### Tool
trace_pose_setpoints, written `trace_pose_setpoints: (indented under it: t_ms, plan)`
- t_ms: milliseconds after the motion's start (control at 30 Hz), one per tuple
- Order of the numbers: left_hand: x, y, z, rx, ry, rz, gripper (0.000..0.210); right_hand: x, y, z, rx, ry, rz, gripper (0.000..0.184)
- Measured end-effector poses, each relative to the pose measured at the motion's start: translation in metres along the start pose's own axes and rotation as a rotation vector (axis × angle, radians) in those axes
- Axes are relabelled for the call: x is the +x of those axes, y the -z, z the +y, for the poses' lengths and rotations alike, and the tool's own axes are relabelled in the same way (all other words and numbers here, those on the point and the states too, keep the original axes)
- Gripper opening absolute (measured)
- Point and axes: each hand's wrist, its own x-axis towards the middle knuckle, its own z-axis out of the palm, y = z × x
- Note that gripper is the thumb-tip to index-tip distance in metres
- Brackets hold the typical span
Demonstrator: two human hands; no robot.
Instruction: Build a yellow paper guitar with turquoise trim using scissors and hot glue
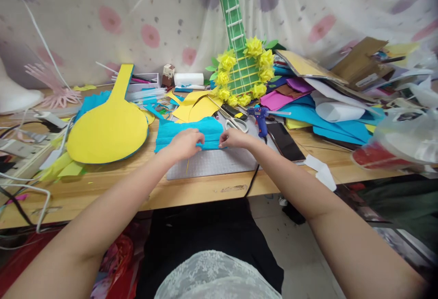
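Note:
A sheet of blue crepe paper (178, 131) lies on the grey cutting mat (212, 164), with creases running across it. My left hand (186, 144) rests over the paper's front part, its fingers curled in and pinching at the near edge. At the right front corner, my right hand (234, 138) has thumb and fingertips pressed together on the paper. Just behind the right hand are scissors (237, 125) with pale handles. A blue glue gun (260, 120) lies to the right of them, its cord running to the table's front edge.
A yellow guitar-shaped cutout (107, 128) lies at left. Behind stands a green stringed instrument model (236, 29) ringed with yellow paper flowers. A phone (285, 141), piled coloured sheets (328, 116) and a plastic tub (383, 153) sit right. Cables and a power strip (20, 153) crowd the left edge.

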Motion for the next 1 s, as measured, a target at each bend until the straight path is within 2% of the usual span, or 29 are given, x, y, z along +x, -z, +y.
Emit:
trace_pose_setpoints:
  t_ms: [133, 300, 400, 600, 767, 833, 1000]
  plan:
    - [0.006, -0.014, 0.015, -0.050, 0.029, 0.026, 0.015, -0.001, 0.003, -0.003, 0.006, -0.020, -0.029, 0.010]
    - [0.007, -0.020, 0.011, -0.079, 0.072, 0.066, 0.013, -0.001, 0.003, -0.003, 0.047, -0.023, -0.058, 0.010]
    - [0.005, -0.020, 0.009, -0.095, 0.023, 0.130, 0.015, 0.001, 0.004, -0.002, 0.037, -0.012, -0.066, 0.008]
    - [0.006, -0.025, 0.006, -0.049, -0.095, 0.082, 0.017, 0.001, 0.006, -0.005, 0.013, -0.021, -0.085, 0.008]
    - [0.008, -0.028, 0.002, -0.047, -0.068, 0.087, 0.015, 0.001, 0.003, -0.002, -0.034, 0.033, -0.081, 0.009]
    - [0.010, -0.027, 0.001, -0.058, -0.035, 0.070, 0.015, -0.001, 0.000, 0.000, -0.034, 0.079, -0.038, 0.009]
    - [0.016, -0.022, 0.004, -0.073, 0.010, 0.014, 0.018, -0.015, -0.009, 0.003, 0.000, 0.240, 0.200, 0.008]
